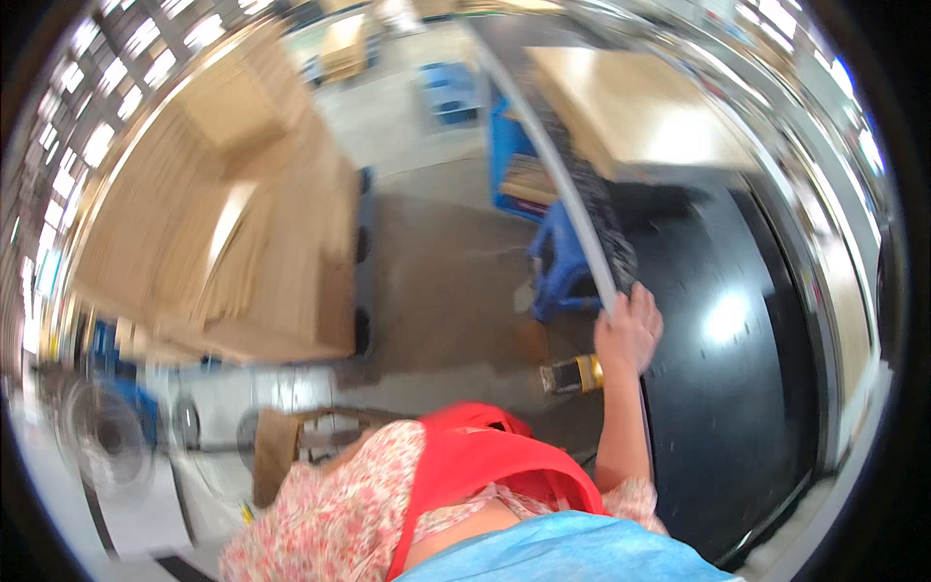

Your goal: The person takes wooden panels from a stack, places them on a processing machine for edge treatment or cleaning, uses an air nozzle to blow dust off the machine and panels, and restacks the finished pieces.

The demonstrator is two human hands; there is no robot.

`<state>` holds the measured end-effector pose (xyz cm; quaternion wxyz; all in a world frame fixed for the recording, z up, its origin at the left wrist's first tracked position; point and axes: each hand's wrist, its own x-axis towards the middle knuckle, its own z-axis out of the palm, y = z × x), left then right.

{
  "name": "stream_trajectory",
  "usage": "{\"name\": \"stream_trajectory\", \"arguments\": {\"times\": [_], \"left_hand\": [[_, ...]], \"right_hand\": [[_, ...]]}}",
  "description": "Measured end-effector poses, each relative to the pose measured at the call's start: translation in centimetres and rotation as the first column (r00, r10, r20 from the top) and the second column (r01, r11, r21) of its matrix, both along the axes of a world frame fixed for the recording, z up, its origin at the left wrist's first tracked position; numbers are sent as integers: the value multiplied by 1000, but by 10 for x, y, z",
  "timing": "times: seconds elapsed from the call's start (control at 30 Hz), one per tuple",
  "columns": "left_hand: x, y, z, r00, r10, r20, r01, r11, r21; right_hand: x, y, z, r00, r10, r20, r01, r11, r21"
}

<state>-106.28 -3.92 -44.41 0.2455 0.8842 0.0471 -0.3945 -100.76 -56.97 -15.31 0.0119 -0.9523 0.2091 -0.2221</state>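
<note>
My right hand [628, 330] is on the near-left rim of a long black table [718, 398], its fingers bent over the pale edge strip [572, 194]. Close beyond my fingertips, crumpled black plastic [606, 223] lies along that edge. My left hand does not show; only the flowered left sleeve [335, 495] is seen, beside the red apron [485, 461]. Farther along the table rests a stack of flat brown cardboard [630, 107].
To the left, a large open brown box [320, 223] with flat sheets inside stands on a dark blue pallet. A blue stool [562, 262] and a blue crate [504, 155] are by the table. At lower left stands a fan [107, 432]; a blue pallet [448, 92] lies farther off.
</note>
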Motion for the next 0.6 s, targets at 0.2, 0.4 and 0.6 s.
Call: {"name": "stream_trajectory", "arguments": {"times": [0.2, 0.4, 0.6], "left_hand": [[31, -37, 10, 967, 125, 222, -132, 991, 19], [56, -97, 54, 883, 414, 222, -356, 898, -260], [58, -85, 41, 909, 386, 158, -331, 898, -289]], "right_hand": [[-15, -23, -13, 995, -103, -12, 100, 984, -148], [-6, -17, -10, 999, -45, -29, 37, 973, -229], [-1, -20, -3, 997, -72, 13, 74, 978, -194]]}}
